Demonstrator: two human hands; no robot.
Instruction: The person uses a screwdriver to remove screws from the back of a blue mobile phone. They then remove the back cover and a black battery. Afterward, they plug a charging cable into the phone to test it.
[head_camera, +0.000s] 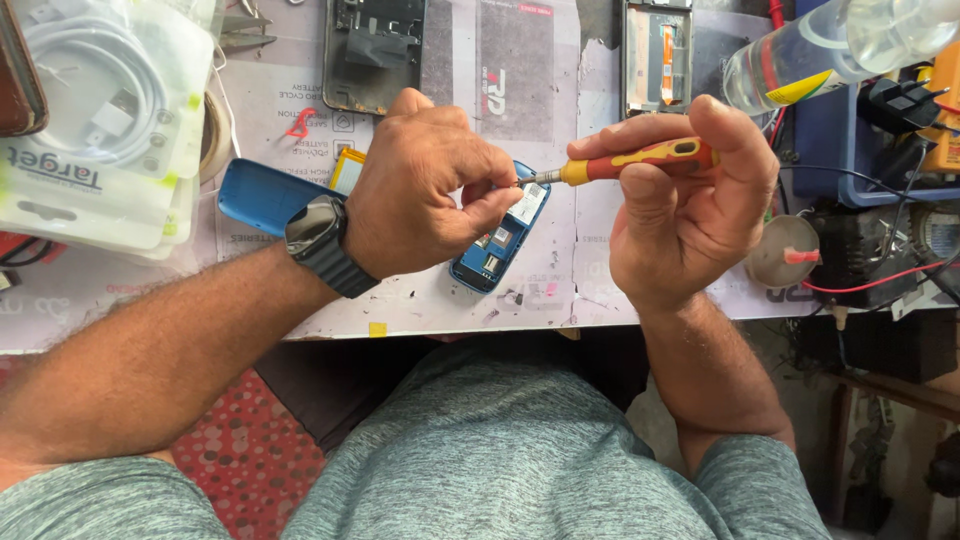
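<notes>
one blue phone (497, 252) is lying open on the surface (420, 300), the left hand (425, 190) gripping it. the right hand (690, 200) is grasping one red-yellow screwdriver (630, 162), tip at the phone. two opened phones (375, 50) and one bottle (830, 45) are sitting behind on the cluttered surface.

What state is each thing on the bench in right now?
Blue phone: back off, insides exposed, held by left hand.
Blue back cover: detached, lying flat.
Screwdriver: gripped in right hand, tip at the phone.
Clear bottle: lying tilted.
Two other phones: opened.
</notes>
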